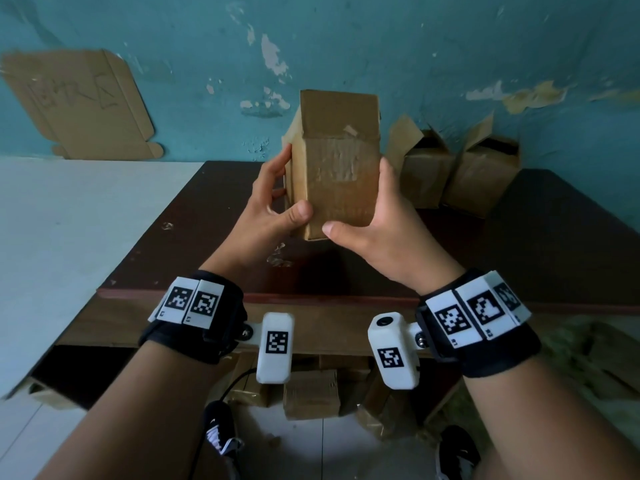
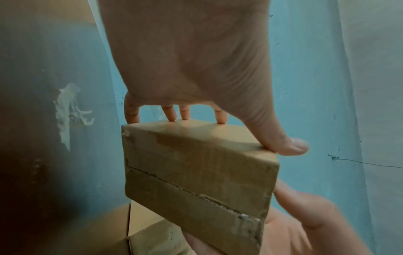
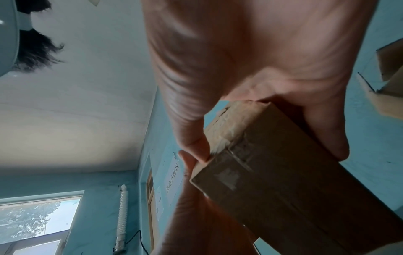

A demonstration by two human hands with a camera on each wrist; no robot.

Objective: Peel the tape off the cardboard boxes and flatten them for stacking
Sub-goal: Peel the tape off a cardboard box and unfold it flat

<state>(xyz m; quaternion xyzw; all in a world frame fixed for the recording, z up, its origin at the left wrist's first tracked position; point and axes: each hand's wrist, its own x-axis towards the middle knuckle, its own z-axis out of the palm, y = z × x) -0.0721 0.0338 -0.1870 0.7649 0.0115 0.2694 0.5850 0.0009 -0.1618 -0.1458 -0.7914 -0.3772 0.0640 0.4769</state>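
Cardboard box (image 1: 337, 161) clamped in left grip (image 1: 273, 206) and right grip (image 1: 377, 223), open boxes (image 1: 460, 168) just behind on table (image 1: 554, 237).

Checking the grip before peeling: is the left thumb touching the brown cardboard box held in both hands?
Touching. The left wrist view shows the left hand's thumb pressed on the brown cardboard box's upper corner, fingertips on its far edge.
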